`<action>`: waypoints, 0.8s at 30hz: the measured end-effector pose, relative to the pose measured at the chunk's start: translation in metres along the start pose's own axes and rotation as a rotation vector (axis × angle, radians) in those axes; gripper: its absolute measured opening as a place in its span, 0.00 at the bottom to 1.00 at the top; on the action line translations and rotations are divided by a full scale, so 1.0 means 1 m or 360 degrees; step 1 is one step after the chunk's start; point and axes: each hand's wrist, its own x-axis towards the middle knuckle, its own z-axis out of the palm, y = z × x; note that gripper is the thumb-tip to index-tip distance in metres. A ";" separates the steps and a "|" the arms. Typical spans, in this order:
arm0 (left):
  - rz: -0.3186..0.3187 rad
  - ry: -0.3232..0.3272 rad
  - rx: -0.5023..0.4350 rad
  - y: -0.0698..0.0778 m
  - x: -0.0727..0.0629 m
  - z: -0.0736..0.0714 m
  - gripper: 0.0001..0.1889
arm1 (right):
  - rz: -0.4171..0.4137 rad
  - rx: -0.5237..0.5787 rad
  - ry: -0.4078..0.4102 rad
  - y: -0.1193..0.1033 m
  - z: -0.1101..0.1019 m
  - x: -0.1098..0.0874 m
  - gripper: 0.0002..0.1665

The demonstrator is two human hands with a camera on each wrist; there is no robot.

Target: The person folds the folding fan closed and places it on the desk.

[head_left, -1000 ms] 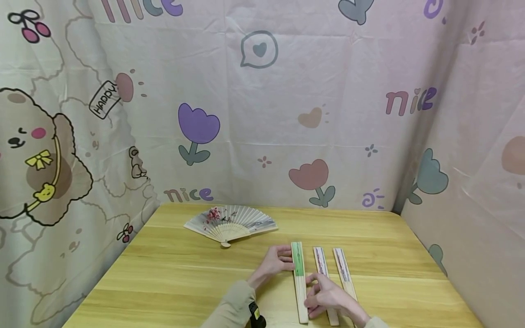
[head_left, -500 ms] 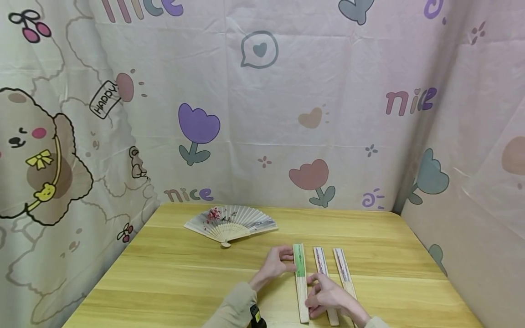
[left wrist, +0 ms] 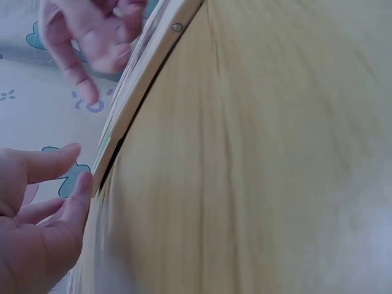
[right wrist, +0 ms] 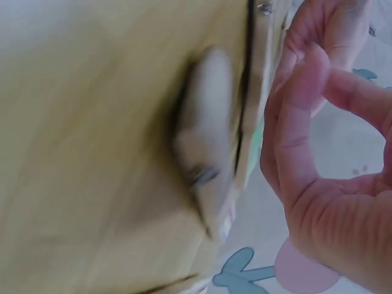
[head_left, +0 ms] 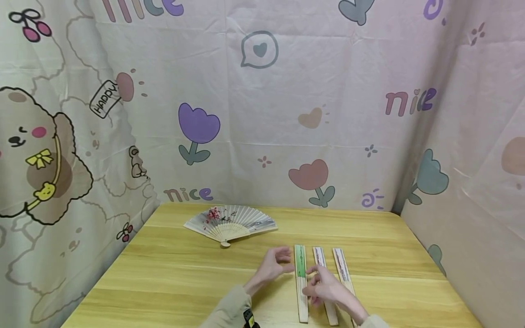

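Note:
A folded hand fan [head_left: 301,264] with a green upper half and pale wooden ribs lies lengthwise on the table. My left hand [head_left: 272,265] is just left of its green end, fingers parted and holding nothing. In the left wrist view, the left fingertips [left wrist: 84,180] come right up to the fan's end. My right hand [head_left: 326,287] hovers by the fan's ribbed lower half, loosely bent and holding nothing. A second folded fan [head_left: 320,257], white with reddish print, lies partly hidden beneath that hand. Farther right is a third, similar folded fan [head_left: 341,264], its lower end covered by the right forearm.
An open fan [head_left: 229,223] with red blossoms is spread at the back left of the wooden table [head_left: 164,273]. A patterned cloth [head_left: 254,100] hangs behind the table and along its sides.
The green fan's far end has shifted slightly right, so it lies straighter. Both hands have since eased off it: the left a little leftward, the right a little up and away.

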 end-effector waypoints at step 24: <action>0.0122 0.0583 -0.0601 -0.005 -0.020 -0.079 0.26 | -0.0038 0.0546 0.0136 -0.025 0.037 0.056 0.39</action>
